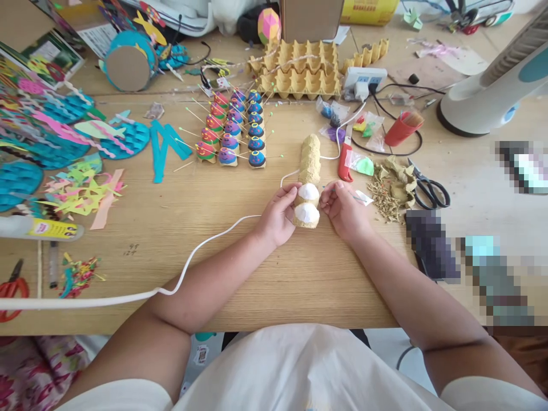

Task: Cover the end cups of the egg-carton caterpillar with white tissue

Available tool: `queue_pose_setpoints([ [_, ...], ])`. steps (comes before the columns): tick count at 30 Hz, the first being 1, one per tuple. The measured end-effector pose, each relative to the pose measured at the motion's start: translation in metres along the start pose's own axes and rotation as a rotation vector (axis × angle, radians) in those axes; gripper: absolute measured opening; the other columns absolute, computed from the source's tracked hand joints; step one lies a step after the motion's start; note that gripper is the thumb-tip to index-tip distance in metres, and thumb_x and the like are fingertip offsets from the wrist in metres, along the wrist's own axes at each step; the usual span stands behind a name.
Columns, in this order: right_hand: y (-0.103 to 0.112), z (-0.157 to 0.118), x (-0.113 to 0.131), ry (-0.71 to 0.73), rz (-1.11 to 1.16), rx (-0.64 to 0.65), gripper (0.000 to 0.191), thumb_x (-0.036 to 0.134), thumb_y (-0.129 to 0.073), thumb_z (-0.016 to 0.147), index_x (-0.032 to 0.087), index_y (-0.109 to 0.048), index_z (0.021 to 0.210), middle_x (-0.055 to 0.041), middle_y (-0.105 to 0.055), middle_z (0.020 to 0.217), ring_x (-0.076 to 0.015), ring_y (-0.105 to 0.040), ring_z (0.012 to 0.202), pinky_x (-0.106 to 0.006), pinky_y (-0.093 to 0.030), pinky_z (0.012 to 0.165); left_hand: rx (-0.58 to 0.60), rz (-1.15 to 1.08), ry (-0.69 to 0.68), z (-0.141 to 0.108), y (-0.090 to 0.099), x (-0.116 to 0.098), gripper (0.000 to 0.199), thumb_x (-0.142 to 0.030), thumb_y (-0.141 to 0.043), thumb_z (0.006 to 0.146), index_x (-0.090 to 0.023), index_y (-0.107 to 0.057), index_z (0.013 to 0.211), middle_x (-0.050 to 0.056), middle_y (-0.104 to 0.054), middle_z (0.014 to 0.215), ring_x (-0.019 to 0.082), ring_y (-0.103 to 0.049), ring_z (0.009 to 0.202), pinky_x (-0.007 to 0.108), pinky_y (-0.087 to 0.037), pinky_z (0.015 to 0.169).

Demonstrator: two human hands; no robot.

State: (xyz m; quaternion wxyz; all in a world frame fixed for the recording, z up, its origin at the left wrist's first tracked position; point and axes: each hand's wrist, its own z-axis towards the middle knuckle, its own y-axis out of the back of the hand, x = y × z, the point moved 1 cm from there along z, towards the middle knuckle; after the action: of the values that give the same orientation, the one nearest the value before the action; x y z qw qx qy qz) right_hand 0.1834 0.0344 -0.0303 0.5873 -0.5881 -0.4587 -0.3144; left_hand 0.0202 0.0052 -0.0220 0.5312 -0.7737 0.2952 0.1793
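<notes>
My left hand (pixel 278 216) grips the near end of a tan egg-carton strip (pixel 310 161), thumb on its side. The two nearest bumps of the strip are capped with white material (pixel 307 212) that looks like soft clay; the farther bumps are bare. Just right of the strip, my right hand (pixel 346 210) is closed in a pinch round a thin, bluish stick-like tool (pixel 353 196), mostly hidden by the fingers. A small white piece (pixel 363 197) shows beside that hand.
Three rows of painted carton bumps (pixel 231 128) with pins stand ahead. A red-handled knife (pixel 345 162), clay bags (pixel 363 165), black scissors (pixel 430 188) and carton scraps (pixel 391 191) lie right. A white cord (pixel 192 257) crosses my left arm. Paper strips (pixel 81 191) lie left.
</notes>
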Motion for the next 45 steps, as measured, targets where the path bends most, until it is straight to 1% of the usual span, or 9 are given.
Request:
queue_pose_setpoints([
  [7,-0.007,-0.010,-0.004,-0.049,-0.201,-0.039,0.056,0.076,-0.085,0.076,0.022,-0.071,0.073,0.0006,-0.067,0.069,-0.0131,-0.063,0.066,-0.025,-0.049,0.057,0.065,-0.036,0.015,0.004,0.002,0.001,0.018,-0.020,-0.088,0.085,-0.022,-0.073,0.095,-0.003,-0.082,0.091,0.013,-0.076,0.081,0.026,-0.056,0.077],
  [12,-0.013,-0.014,-0.003,-0.161,0.085,0.001,0.047,0.063,-0.095,0.072,0.023,-0.075,0.082,0.0007,-0.075,0.077,-0.0159,-0.068,0.074,-0.029,-0.058,0.069,0.103,-0.008,-0.012,0.005,0.006,0.003,0.029,-0.024,-0.096,0.077,-0.023,-0.075,0.097,-0.002,-0.083,0.094,0.014,-0.077,0.087,0.026,-0.057,0.078],
  [15,-0.014,-0.015,-0.002,-0.223,0.213,0.105,0.041,0.057,-0.093,0.077,0.023,-0.077,0.091,-0.0014,-0.080,0.083,-0.0204,-0.073,0.082,-0.034,-0.061,0.075,0.146,0.049,-0.059,0.006,0.007,0.003,0.037,-0.029,-0.101,0.071,-0.022,-0.075,0.096,-0.002,-0.083,0.093,0.013,-0.076,0.084,0.026,-0.056,0.076],
  [18,-0.012,-0.014,-0.004,-0.265,0.261,0.200,0.038,0.052,-0.092,0.080,0.022,-0.078,0.098,-0.0013,-0.081,0.086,-0.0186,-0.072,0.079,-0.032,-0.059,0.073,0.192,0.082,-0.089,0.006,0.008,0.001,0.043,-0.035,-0.105,0.065,-0.023,-0.076,0.094,-0.003,-0.081,0.088,0.012,-0.073,0.078,0.024,-0.055,0.071],
  [24,-0.004,-0.009,-0.011,-0.267,0.306,0.198,0.037,0.045,-0.095,0.079,0.020,-0.075,0.097,-0.0013,-0.081,0.088,-0.0158,-0.071,0.079,-0.028,-0.057,0.072,0.255,0.064,-0.066,0.005,0.008,-0.001,0.037,-0.039,-0.101,0.073,-0.024,-0.078,0.099,-0.003,-0.080,0.090,0.011,-0.072,0.075,0.024,-0.056,0.067],
  [29,-0.006,-0.009,-0.011,-0.266,0.310,0.247,0.031,0.041,-0.095,0.081,0.021,-0.074,0.091,0.0014,-0.078,0.083,-0.0140,-0.069,0.076,-0.027,-0.058,0.073,0.228,0.069,-0.084,0.006,0.007,-0.002,0.036,-0.029,-0.098,0.075,-0.029,-0.078,0.104,-0.005,-0.082,0.095,0.012,-0.074,0.082,0.024,-0.059,0.072],
  [35,-0.009,-0.012,-0.007,-0.264,0.295,0.306,0.034,0.050,-0.089,0.084,0.023,-0.077,0.101,-0.0016,-0.082,0.094,-0.0197,-0.074,0.087,-0.034,-0.063,0.083,0.241,0.108,-0.085,0.005,0.007,-0.002,0.026,-0.021,-0.090,0.084,-0.027,-0.074,0.104,-0.006,-0.081,0.093,0.012,-0.076,0.083,0.025,-0.059,0.076],
  [41,-0.009,-0.012,-0.005,-0.250,0.222,0.309,0.036,0.051,-0.088,0.082,0.024,-0.074,0.099,-0.0041,-0.082,0.094,-0.0246,-0.077,0.100,-0.038,-0.064,0.092,0.287,0.117,-0.079,-0.001,0.005,-0.005,0.024,-0.026,-0.084,0.091,-0.026,-0.072,0.112,-0.003,-0.082,0.093,0.012,-0.073,0.078,0.025,-0.057,0.071],
  [45,-0.011,-0.011,-0.002,-0.249,0.219,0.340,0.039,0.054,-0.091,0.075,0.024,-0.071,0.091,-0.0054,-0.083,0.096,-0.0291,-0.078,0.110,-0.042,-0.066,0.096,0.272,0.137,-0.079,-0.001,0.005,-0.005,0.024,-0.027,-0.084,0.090,-0.027,-0.067,0.107,-0.005,-0.077,0.083,0.012,-0.068,0.070,0.025,-0.052,0.064],
])
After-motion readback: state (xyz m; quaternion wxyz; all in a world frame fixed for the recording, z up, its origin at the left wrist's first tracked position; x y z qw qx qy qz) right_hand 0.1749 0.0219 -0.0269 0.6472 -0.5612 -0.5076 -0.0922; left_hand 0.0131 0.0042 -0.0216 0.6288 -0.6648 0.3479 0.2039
